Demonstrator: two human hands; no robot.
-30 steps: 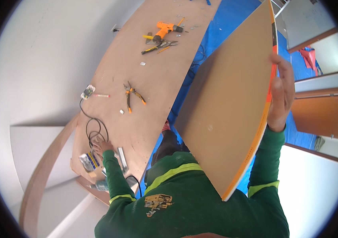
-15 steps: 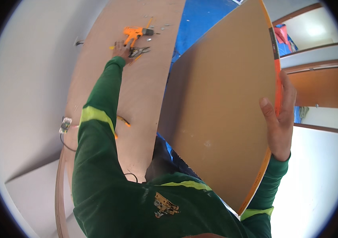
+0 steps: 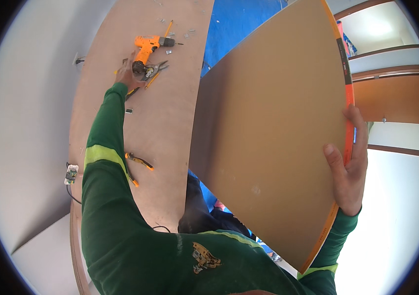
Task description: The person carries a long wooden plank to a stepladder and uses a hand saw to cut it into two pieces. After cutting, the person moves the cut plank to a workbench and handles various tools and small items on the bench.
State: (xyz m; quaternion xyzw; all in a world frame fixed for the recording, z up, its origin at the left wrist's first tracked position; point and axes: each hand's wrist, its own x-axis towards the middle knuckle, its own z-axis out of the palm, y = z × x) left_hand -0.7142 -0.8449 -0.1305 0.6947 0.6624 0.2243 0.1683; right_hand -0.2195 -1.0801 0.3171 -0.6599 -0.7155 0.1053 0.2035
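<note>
My right hand grips the edge of a large tan plasterboard sheet, thumb on the face and fingers behind its orange-red taped edge. The sheet stands tilted at my right. On the brown panel surface, my left hand is at the battery end of an orange cordless drill. The drill partly hides its fingers, so its grip cannot be made out. Metal snips and an orange pencil lie beside it. Black-and-orange pliers rest nearer to me, partly under my sleeve.
Another pencil and small metal bits lie around the drill. A small electrical box with a cable sits by the white wall. Blue floor covering shows beyond the panel. Shelving with an orange-brown door stands at right.
The view has shifted, so the surface and tools sit further left. My left hand has drawn back slightly, baring the drill's dark battery end. My right hand still holds the plasterboard, slightly lower in view.
</note>
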